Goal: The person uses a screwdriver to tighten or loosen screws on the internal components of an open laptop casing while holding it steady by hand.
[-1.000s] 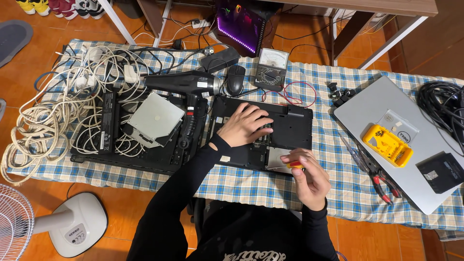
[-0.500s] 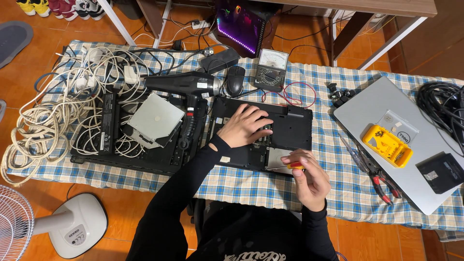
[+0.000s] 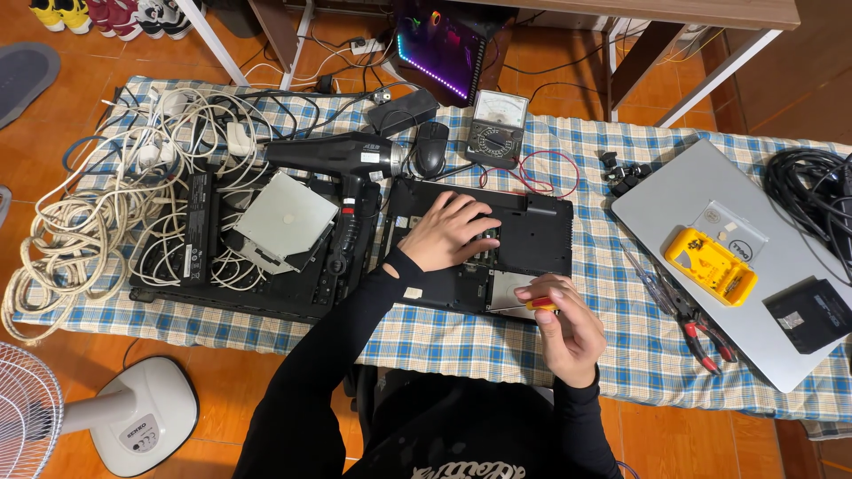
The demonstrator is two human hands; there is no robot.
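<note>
A black laptop base (image 3: pixel 532 232) lies upside down on the checked tablecloth, its underside opened. My left hand (image 3: pixel 448 232) rests flat on its middle, fingers spread over the open bay. My right hand (image 3: pixel 564 326) is at the base's near right corner, fingers closed around a small screwdriver with a yellow and red handle (image 3: pixel 540 305). The tip is hidden by my fingers, over a silver panel (image 3: pixel 508 288).
A black hair dryer (image 3: pixel 342 158), a silver drive (image 3: pixel 284 217) and tangled white cables (image 3: pixel 98 204) lie left. A mouse (image 3: pixel 431 147), an analogue meter (image 3: pixel 497 129), a closed silver laptop (image 3: pixel 710 213) with a yellow multimeter (image 3: pixel 710 264), and pliers (image 3: pixel 701 333) lie right. A fan base (image 3: pixel 133 417) stands on the floor.
</note>
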